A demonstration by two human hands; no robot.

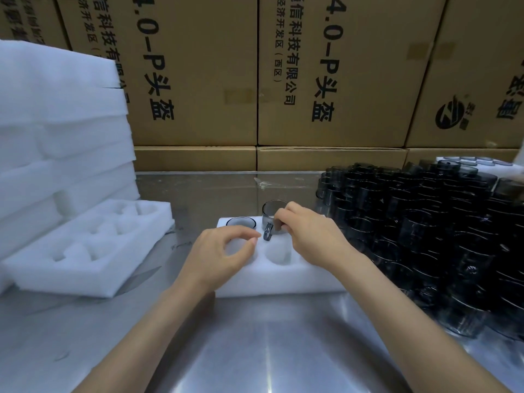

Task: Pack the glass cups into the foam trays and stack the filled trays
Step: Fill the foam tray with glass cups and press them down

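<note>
Right hand (307,236) pinched cup (272,215) upright above far tray (283,282) pocket, handle toward body; left hand (224,255) seemingly empty, half-curled.

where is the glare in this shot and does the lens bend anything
Head view: overhead light glares off the steel table in a bright streak near the bottom; wide-angle distortion bows the cardboard boxes and the foam stack outward; the dark glass cups merge into a murky mass.

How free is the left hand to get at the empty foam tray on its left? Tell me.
Probably yes. The left hand rests open on the tray being filled, holding nothing, and the empty foam tray lies beside it on the steel table with nothing between them.
</note>
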